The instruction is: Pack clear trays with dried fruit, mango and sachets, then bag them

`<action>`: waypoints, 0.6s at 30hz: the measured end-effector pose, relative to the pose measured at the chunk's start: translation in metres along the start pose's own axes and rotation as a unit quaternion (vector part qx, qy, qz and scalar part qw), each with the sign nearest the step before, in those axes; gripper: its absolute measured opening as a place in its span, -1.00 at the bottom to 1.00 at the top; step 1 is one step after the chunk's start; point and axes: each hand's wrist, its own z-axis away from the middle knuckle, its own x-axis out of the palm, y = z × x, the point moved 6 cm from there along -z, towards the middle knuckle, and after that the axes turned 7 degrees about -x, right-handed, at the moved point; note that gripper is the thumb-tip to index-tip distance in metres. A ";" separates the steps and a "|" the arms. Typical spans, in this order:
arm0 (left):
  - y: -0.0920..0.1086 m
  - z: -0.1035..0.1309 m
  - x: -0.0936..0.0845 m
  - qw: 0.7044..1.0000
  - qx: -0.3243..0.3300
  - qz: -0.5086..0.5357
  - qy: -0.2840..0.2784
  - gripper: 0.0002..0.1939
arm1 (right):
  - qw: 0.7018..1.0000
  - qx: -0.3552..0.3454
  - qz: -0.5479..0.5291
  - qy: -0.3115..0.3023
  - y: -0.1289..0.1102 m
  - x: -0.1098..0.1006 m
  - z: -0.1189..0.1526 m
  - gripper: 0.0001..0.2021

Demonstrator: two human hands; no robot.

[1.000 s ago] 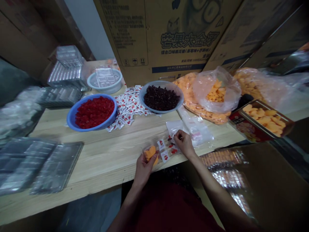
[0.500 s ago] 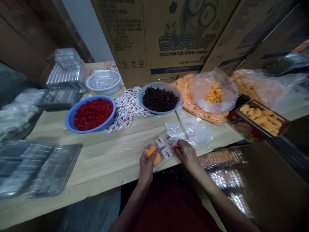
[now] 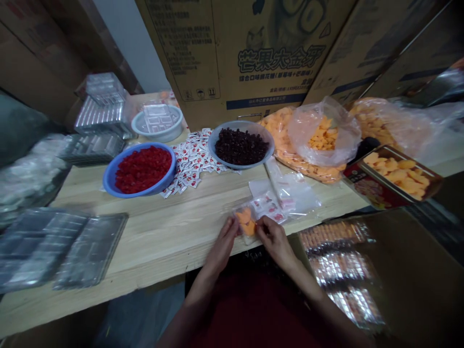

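Between my hands, near the table's front edge, is a clear plastic pack (image 3: 250, 236) with orange pieces (image 3: 245, 221) inside. My left hand (image 3: 225, 237) pinches its left edge, beside the orange pieces. On the other side, the closed fingers of my right hand (image 3: 273, 239) grip the pack's right edge. Just beyond my right fingers lie small printed sachets (image 3: 268, 207) in clear plastic; I cannot tell if they belong to the same pack. Clear plastic bags (image 3: 299, 195) lie flat behind my right hand.
A blue bowl of red pieces (image 3: 108, 179), loose sachets (image 3: 194, 157) and a bowl of dark pieces (image 3: 270, 157) stand behind. At right are bagged orange pieces (image 3: 308, 169), a tin (image 3: 358, 186) and a carton (image 3: 409, 270) of packs. Clear trays (image 3: 90, 251) lie left.
The orange pieces have moved right, along with my left hand. My right hand has shifted slightly left, from the pack's far end to beside the orange pieces.
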 end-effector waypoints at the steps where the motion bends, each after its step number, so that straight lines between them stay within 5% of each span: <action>1: 0.000 0.002 -0.002 0.999 -0.020 0.003 -0.028 -0.58 | 1.000 0.005 -0.015 -0.005 0.002 -0.003 0.000 -0.85; 4: 0.001 0.007 0.000 0.994 -0.065 0.017 -0.084 -0.60 | 0.999 -0.001 -0.032 -0.018 0.000 -0.007 -0.003 -0.84; 12: -0.001 -0.003 0.019 0.998 -0.004 0.062 -0.020 -0.62 | 0.990 -0.042 -0.100 -0.088 -0.026 0.010 0.002 -0.90; 16: -0.011 -0.007 0.015 0.996 -0.040 0.083 0.002 -0.53 | 0.993 -0.044 -0.078 -0.080 -0.022 0.007 0.012 -0.89; 18: -0.010 -0.005 0.014 0.997 -0.045 0.059 -0.001 -0.59 | 0.995 -0.072 -0.022 -0.067 -0.021 0.003 0.018 -0.70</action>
